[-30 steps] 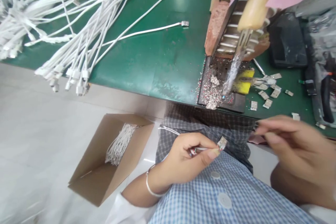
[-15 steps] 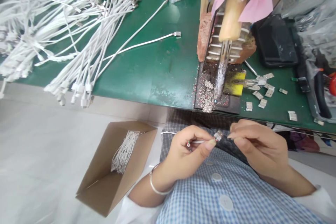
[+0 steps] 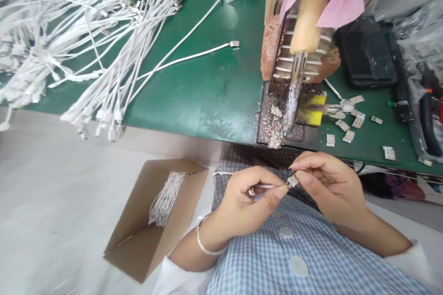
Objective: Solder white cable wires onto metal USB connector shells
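My left hand (image 3: pixel 247 203) is closed on the end of a thin white cable (image 3: pixel 265 186), with red and green wire ends showing by its fingers. My right hand (image 3: pixel 327 186) pinches a small silver connector shell (image 3: pixel 292 180) at the cable's tip. Both hands meet just above my lap, in front of the green table's edge (image 3: pixel 194 131). A soldering iron (image 3: pixel 294 87) with a wooden handle rests on a stand on the table just beyond my hands.
A big heap of white cables (image 3: pixel 86 46) covers the table's left. One loose cable (image 3: pixel 194 55) lies mid-table. A yellow sponge (image 3: pixel 311 110) and several loose metal shells (image 3: pixel 346 129) sit right of the iron. An open cardboard box (image 3: pixel 152 216) with cables stands on the floor.
My right hand came in from the right and closed on the connector shell at the cable tip held by my left hand. The view shifted slightly.
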Available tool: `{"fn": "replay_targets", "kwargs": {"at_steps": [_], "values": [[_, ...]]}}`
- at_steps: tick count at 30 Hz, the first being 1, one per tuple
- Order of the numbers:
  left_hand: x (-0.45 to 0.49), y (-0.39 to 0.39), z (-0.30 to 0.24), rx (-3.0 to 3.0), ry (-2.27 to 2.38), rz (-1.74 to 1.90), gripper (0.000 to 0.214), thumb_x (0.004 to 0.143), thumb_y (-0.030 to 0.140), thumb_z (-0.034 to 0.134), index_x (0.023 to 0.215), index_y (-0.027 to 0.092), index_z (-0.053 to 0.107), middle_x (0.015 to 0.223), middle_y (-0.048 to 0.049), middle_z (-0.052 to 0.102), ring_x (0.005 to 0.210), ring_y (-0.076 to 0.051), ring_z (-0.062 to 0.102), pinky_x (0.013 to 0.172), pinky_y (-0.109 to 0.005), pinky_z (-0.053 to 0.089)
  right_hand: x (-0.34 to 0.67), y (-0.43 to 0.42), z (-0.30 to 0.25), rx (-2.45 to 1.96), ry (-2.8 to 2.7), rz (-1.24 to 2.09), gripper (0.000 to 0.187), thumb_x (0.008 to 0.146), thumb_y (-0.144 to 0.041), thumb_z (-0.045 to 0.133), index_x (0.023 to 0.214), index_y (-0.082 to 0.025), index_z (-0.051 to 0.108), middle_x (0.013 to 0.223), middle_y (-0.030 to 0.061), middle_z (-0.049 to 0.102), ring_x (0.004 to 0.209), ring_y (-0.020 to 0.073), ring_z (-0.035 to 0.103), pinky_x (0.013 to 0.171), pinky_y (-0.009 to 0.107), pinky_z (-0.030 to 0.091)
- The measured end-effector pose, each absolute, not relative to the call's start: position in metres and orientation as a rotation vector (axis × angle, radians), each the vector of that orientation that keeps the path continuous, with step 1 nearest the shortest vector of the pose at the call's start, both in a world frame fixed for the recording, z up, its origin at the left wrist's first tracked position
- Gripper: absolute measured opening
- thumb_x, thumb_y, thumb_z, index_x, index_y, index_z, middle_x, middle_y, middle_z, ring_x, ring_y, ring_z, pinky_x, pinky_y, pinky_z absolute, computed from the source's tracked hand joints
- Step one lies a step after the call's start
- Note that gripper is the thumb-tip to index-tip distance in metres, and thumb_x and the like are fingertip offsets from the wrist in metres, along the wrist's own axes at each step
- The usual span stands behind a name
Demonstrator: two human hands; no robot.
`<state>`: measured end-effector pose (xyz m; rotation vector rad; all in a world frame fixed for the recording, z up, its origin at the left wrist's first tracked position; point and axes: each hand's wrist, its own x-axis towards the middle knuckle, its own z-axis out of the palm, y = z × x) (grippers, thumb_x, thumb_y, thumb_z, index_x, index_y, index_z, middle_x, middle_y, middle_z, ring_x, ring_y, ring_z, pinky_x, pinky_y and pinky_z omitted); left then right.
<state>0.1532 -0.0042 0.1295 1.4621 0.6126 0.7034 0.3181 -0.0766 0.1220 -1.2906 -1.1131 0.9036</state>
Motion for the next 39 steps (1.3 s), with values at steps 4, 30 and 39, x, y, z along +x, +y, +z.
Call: {"fn": "replay_targets", "kwargs": {"at_steps": [4, 30, 39], "values": [[0.154, -0.002, 0.131, 1.643, 0.611, 0.744, 0.009, 0.086, 0.01, 0.066, 0.079, 0.016, 0.065, 0.062, 0.0007, 0.065, 0.054, -0.008, 0.054, 0.053, -0.02, 0.043, 0.318, -0.077, 0.122, -1.316, -1.178, 0.809, 0.014, 0.093, -0.013, 0.056, 0.098, -0.024, 0.063, 0.083, 0.0001, 0.065, 0.068, 0.0085, 0.062, 0.058, 0.018, 0.051], [0.162, 0.033, 0.149, 1.882, 0.692, 0.688, 0.01, 0.086, 0.01, 0.065, 0.077, 0.015, 0.066, 0.069, -0.0009, 0.07, 0.058, -0.009, 0.058, 0.055, -0.02, 0.046, 0.323, -0.068, 0.133, -1.455, -1.266, 0.623, 0.012, 0.089, -0.011, 0.061, 0.09, -0.022, 0.056, 0.095, 0.0025, 0.068, 0.077, 0.0108, 0.066, 0.058, 0.019, 0.053], [0.165, 0.05, 0.153, 1.832, 0.716, 0.651, 0.01, 0.086, 0.016, 0.066, 0.076, 0.015, 0.067, 0.06, 0.0017, 0.06, 0.05, -0.007, 0.045, 0.047, -0.019, 0.038, 0.328, -0.056, 0.138, -1.602, -1.458, 0.317, 0.011, 0.088, -0.013, 0.063, 0.086, -0.023, 0.059, 0.086, -0.0001, 0.073, 0.078, 0.0132, 0.071, 0.062, 0.023, 0.056]]}}
